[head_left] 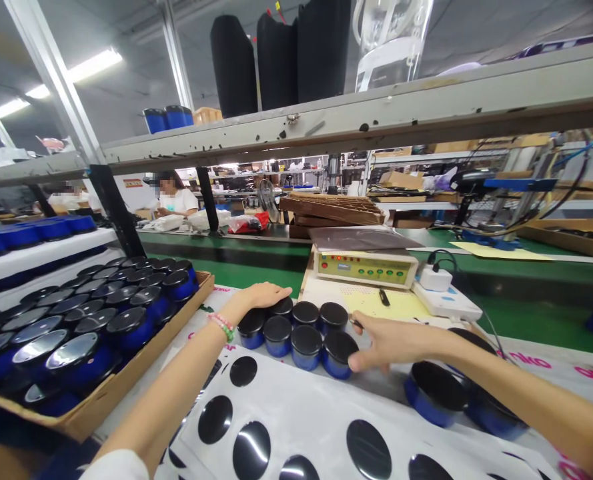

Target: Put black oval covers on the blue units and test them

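Note:
Several short blue cylinders with black tops [306,339] stand upright in two rows on the bench in front of me. My left hand [266,295] lies over the back left of this group, fingers stretched out and together, partly hiding the tops beneath. At the group's right end is my right hand [381,343], its thumb and forefinger apart. The thumb touches or nearly touches the front right cylinder [340,353]. A small dark spot shows at the forefinger's tip; I cannot tell what it is. Nearer me lies a white sheet [301,400] with round black stickers [252,450].
A cardboard tray [141,360] packed with similar blue cylinders stands left. More cylinders [436,393] sit under my right forearm. Behind are a tester box [363,267], a power strip [446,300] and a green conveyor [236,257]. A shelf [326,117] crosses overhead; a person [175,197] sits beyond.

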Demonstrator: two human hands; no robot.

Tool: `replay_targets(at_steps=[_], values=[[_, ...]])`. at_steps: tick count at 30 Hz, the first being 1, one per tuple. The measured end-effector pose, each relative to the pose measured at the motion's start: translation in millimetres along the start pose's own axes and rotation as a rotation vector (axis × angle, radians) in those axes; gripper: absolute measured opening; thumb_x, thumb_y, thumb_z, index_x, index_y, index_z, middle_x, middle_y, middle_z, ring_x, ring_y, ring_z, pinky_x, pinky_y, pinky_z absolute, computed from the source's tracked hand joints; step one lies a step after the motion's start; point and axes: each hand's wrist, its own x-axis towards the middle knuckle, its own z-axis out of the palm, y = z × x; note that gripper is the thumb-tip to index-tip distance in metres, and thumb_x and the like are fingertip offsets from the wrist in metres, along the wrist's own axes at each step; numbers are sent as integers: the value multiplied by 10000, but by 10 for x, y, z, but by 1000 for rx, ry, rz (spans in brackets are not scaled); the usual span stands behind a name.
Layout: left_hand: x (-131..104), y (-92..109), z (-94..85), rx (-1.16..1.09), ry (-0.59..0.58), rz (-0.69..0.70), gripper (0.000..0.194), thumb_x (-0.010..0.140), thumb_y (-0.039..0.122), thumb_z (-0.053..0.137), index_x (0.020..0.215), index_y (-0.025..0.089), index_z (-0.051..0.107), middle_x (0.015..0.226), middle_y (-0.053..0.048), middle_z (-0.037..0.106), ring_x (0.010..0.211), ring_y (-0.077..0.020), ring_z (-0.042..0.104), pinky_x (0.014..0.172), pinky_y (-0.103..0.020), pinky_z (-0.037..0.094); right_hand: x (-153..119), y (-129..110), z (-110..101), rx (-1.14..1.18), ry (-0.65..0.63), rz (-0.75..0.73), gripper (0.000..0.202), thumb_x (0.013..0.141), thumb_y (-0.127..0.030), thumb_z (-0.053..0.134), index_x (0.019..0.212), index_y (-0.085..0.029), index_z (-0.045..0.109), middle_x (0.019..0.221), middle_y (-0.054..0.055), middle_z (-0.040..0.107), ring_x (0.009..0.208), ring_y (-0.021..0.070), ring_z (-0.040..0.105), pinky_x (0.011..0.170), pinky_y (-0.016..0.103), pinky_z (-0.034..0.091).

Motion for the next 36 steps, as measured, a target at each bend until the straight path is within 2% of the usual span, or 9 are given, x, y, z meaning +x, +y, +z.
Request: replay_targets(at_steps=[4, 11, 14, 17, 22, 26, 28, 31, 36], values=[[151, 321, 87, -30, 38, 190, 321, 906, 367, 529, 1155, 165, 546, 1201, -85, 554, 1064, -229, 557, 912, -459, 461, -2, 47, 128, -31, 52, -65, 428, 563, -247, 750, 848, -199, 435, 824, -16, 525, 705, 151, 512, 589, 247, 422], [322, 820, 405, -22, 3, 399, 281, 910, 369, 523, 1082, 153, 577, 1111, -73, 595, 1002, -205, 582, 887, -437, 472, 22, 39, 137, -64, 102, -113, 434, 605, -314, 765, 904, -193, 475, 832, -23, 566, 686, 140, 546, 573, 232, 429], [280, 776, 396, 8, 4, 406, 264, 914, 375, 514, 1030, 150, 592, 1047, -60, 615, 943, -186, 597, 861, -412, 483, -270, 94, -132, -116, 192, -60, 376, 778, -491, 605, 981, -202, 474, 848, -3, 617, 586, 123, 568, 505, 224, 412], [180, 793, 310, 20, 59, 397, 276, 928, 384, 480, 1007, 143, 589, 1020, -59, 611, 946, -191, 589, 874, -424, 462, -697, 286, -549, -243, 443, 73, 329, 875, -520, 450, 976, -207, 450, 912, 40, 631, 657, 161, 590, 551, 247, 397], [-63, 1365, 357, -19, 66, 506, 425, 930, 513, 350, 1118, 189, 552, 1170, -99, 563, 1114, -239, 499, 998, -420, 354, -1341, 755, -982, -504, 836, 411, 245, 900, -364, 383, 1017, -150, 405, 1048, 192, 569, 843, 315, 577, 602, 315, 327], [-142, 1961, 645, -39, -136, 641, 815, 664, 655, 648, 1319, 226, 422, 1294, -118, 524, 1149, -310, 513, 946, -399, 419, -1452, 984, -704, -507, 688, 424, 202, 841, -372, 510, 916, -193, 455, 880, 88, 630, 701, 246, 603, 557, 277, 317], [-76, 2138, 755, -48, -186, 642, 744, 632, 578, 706, 1250, 223, 493, 1173, -111, 608, 1024, -322, 591, 833, -392, 477, -1421, 1045, -441, -455, 580, 364, 180, 825, -355, 548, 885, -202, 474, 803, 49, 639, 663, 212, 606, 540, 261, 325], [114, 2229, 820, -80, -150, 603, 577, 647, 429, 722, 1160, 233, 546, 1108, -92, 638, 976, -318, 610, 804, -387, 482, -1395, 1120, -107, -390, 531, 307, 105, 864, -256, 472, 944, -189, 492, 806, 57, 643, 700, 207, 619, 546, 259, 333], [384, 2173, 821, -160, -93, 548, 654, 693, 351, 699, 1279, 229, 437, 1294, -111, 541, 1157, -301, 527, 967, -405, 410, -1400, 1223, 145, -300, 622, 280, 108, 873, -189, 384, 922, -186, 480, 745, 51, 604, 630, 205, 582, 531, 280, 301]])
